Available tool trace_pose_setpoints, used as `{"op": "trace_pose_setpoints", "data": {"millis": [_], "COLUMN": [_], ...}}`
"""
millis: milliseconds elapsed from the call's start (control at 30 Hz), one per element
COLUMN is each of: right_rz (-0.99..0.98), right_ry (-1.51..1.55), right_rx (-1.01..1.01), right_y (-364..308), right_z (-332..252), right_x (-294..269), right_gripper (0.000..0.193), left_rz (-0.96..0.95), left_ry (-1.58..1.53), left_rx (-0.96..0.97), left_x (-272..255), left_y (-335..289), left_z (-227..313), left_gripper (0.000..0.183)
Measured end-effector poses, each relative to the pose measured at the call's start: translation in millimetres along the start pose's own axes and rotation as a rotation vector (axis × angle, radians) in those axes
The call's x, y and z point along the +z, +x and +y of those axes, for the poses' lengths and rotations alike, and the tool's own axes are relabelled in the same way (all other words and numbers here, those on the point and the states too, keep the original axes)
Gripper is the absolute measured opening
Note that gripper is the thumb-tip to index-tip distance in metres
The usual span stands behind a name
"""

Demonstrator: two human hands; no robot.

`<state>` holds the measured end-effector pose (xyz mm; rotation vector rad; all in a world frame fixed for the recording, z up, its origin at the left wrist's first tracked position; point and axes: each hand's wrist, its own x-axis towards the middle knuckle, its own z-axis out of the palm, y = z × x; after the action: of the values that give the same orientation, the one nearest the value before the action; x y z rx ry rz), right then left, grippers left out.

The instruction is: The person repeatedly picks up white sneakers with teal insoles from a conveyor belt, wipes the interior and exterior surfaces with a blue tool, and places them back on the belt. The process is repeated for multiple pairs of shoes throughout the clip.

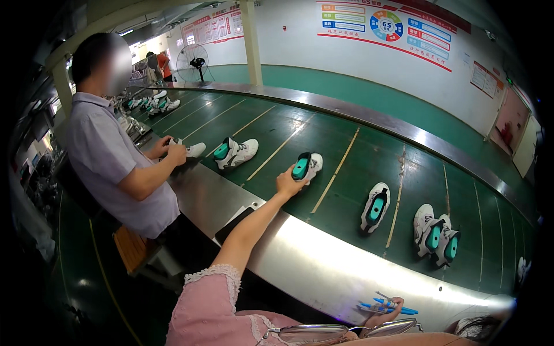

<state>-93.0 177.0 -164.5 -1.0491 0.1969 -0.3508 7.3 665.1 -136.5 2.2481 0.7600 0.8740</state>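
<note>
Stretched out over the green belt, my left hand is closed on the heel end of a white sneaker; a turquoise shoe last fills its opening. My right hand is low at the metal edge, fingers closed round blue pens and what looks like a thin metal tool. To the right on the belt lie a single white sneaker and a pair of sneakers, all with turquoise lasts inside. Left of my held shoe rests a pair of white sneakers.
A steel ledge runs along the near side of the conveyor belt. At my left a co-worker in a pale shirt holds another shoe. More shoes are at the far left. A dark flat object lies beneath my left forearm.
</note>
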Motion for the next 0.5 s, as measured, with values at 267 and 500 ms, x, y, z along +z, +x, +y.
{"op": "trace_pose_setpoints", "data": {"millis": [267,500], "right_rz": [0.069,-0.053], "right_ry": [0.099,0.153], "right_rx": [0.090,0.117], "right_y": [-2.7,-4.9], "right_z": [-3.8,3.7], "right_x": [-2.1,-8.2], "right_gripper": [0.023,0.023], "left_rz": [-0.595,-0.453], "left_ry": [-0.334,-0.014], "left_rx": [-0.215,0.147], "left_x": [-130.8,-143.8], "left_y": [-177.9,-288.9], "left_z": [93.7,124.8], "left_gripper": [0.080,0.087]}}
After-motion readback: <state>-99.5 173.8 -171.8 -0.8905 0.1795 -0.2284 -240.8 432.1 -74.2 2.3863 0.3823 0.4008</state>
